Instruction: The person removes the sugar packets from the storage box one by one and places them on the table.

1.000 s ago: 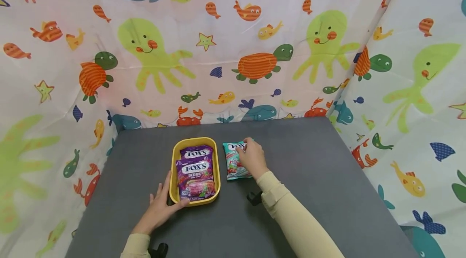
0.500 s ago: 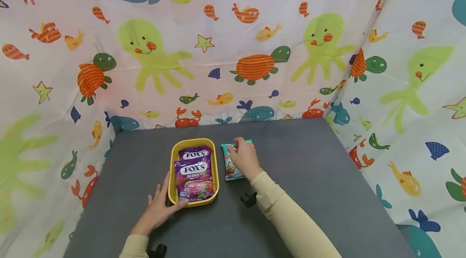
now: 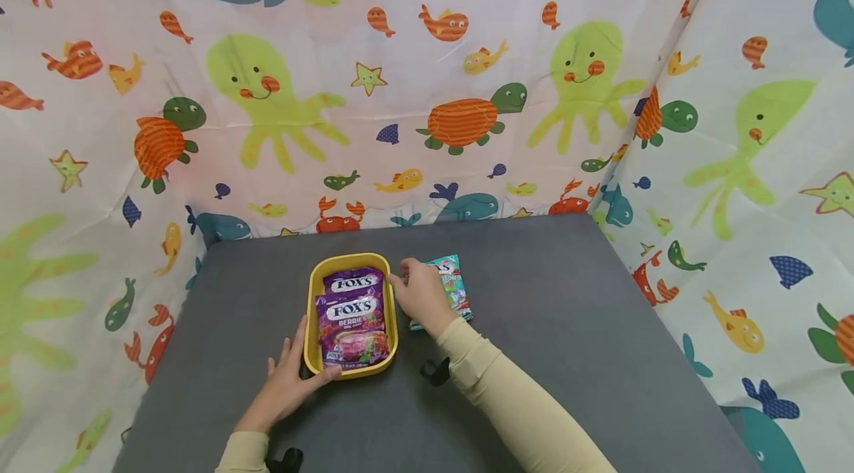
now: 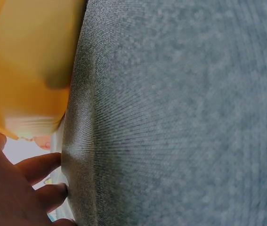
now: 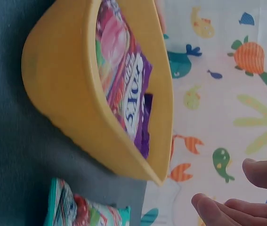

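A yellow tub (image 3: 392,310) stands at the middle left of the table with purple Fox's candy packets in it. The front packet (image 3: 353,325) reads "Berries" and overlaps another purple packet (image 3: 352,280) behind it. At the tub's near left corner rests my left hand (image 3: 285,388), thumb on the near rim and straight fingers along the left side. My right hand (image 3: 422,296) hovers by the tub's right rim, thumb and fingers apart with nothing between them. Partly behind it lies a teal Fox's packet (image 3: 452,284); in the right wrist view the same packet (image 5: 93,212) sits beside the tub.
The grey tabletop (image 3: 547,310) stretches to the right and in front of the tub. A curtain (image 3: 460,50) printed with sea animals hangs behind the table and along both sides. Dark wrist-worn mounts (image 3: 435,371) sit under the sleeves.
My right hand has moved left, off the teal packet and over to the tub's right rim. More of the teal packet's right side shows now. My left hand stays at the tub.
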`<action>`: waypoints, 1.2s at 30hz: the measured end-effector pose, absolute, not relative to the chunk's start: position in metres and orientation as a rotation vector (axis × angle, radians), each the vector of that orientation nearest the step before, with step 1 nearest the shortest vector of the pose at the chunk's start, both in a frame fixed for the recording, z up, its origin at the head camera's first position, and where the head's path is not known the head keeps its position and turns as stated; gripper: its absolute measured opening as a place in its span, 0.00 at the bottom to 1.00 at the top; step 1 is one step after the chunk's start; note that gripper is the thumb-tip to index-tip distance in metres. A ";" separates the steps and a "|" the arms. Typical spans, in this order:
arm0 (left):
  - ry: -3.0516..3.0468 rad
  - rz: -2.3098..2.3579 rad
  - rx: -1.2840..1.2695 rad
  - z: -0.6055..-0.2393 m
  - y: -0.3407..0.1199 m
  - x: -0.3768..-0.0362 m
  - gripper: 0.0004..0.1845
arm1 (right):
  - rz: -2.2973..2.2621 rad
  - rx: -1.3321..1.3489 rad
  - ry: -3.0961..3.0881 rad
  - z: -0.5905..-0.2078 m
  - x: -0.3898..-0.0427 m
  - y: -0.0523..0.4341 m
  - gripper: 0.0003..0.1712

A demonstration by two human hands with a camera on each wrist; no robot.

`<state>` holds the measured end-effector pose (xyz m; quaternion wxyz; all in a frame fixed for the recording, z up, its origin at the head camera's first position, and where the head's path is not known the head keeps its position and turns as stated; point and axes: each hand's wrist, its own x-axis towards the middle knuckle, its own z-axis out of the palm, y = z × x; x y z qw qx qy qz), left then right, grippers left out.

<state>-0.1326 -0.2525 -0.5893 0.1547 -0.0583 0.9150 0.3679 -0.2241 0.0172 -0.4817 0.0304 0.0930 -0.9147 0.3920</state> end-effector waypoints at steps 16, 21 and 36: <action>2.602 1.044 -0.205 -0.600 -0.251 -0.124 0.63 | 1.221 0.405 -2.933 -0.499 -0.208 -0.011 0.26; 2.612 1.043 -0.207 -0.599 -0.251 -0.126 0.62 | 1.157 0.418 -3.000 -0.504 -0.208 -0.021 0.28; 2.630 1.033 -0.194 -0.590 -0.251 -0.132 0.63 | 1.075 0.379 -3.140 -0.511 -0.202 -0.039 0.19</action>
